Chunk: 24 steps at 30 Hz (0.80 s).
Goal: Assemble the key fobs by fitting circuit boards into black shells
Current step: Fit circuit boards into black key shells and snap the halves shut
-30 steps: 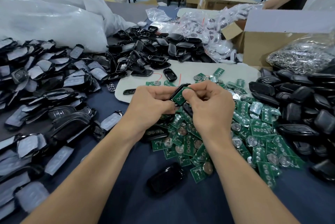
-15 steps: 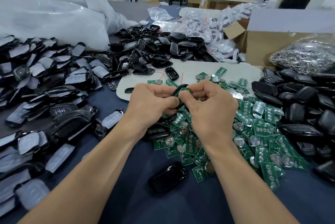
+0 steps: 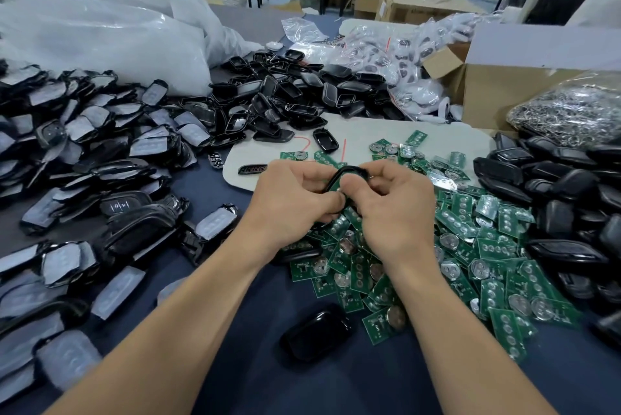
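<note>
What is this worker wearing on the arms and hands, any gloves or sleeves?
Nothing shows. The left hand and right hand are bare, with no gloves. The left forearm and right forearm are uncovered to the picture's edge: no sleeve, watch or wristband is in view.

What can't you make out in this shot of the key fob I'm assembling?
- Head view: whether a board is fully seated in the black shell. The thumbs of the left hand and the right hand cover its opening.
- Head view: the markings on the loose circuit boards are too small to read.
- Head view: the bag of metal parts is cut off by the right edge, and its pieces are too fine to identify.
</note>
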{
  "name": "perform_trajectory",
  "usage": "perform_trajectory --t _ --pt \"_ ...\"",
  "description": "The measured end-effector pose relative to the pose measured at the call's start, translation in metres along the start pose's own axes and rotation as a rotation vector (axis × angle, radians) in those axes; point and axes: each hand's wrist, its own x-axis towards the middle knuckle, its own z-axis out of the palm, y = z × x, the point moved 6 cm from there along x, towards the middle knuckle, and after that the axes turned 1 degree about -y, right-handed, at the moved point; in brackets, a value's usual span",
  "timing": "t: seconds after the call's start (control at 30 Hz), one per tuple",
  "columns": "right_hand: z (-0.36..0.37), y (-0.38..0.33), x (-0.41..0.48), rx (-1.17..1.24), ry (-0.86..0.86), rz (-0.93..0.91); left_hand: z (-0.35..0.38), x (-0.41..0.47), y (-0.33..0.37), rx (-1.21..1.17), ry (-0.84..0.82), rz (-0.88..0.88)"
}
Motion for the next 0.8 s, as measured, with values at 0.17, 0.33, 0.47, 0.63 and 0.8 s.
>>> perform_trajectory --t 0.17,0.33,0.47,0.63,0.8 --pt "0.007 0.001 0.002 0.012 -0.094 0.006 -0.005 0.000 -0.001 0.028 0.107 0.004" --pt "0.003 0.003 0.003 -0.073 -0.082 0.008 0.001 -0.003 0.007 0.304 0.066 0.126" --pt "0.006 -0.002 -0.001 -0.049 -0.117 0.040 -0.011 -0.003 0.009 0.349 0.244 0.160" --pt "0.018 -0.015 -0.009 -0.173 -0.144 0.008 -0.059 -0.001 0.006 -0.022 0.581 0.116" --pt "0.079 -0.046 -0.013 -0.371 -0.428 -0.108 -0.126 -0.011 0.017 -0.258 0.860 0.218"
